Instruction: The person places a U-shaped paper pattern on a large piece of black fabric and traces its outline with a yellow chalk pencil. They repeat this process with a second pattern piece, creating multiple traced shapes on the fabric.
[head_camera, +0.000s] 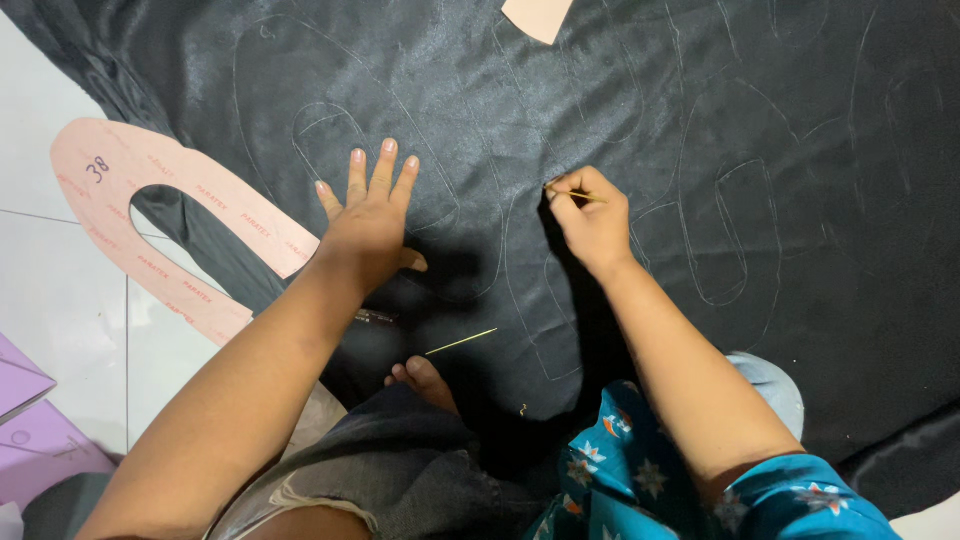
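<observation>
A pink horseshoe-shaped paper pattern (150, 225) lies partly on white floor tiles (50, 300). Purple paper pieces (35, 430) sit lower left. A peach card corner (538, 15) shows at top.

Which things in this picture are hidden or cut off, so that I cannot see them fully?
- Head view: right hand hides most of the thin stick it pinches.
- Pink template: one end lies under black fabric.
- Small dark object: left hand's forearm covers it; kind unclear.
</observation>
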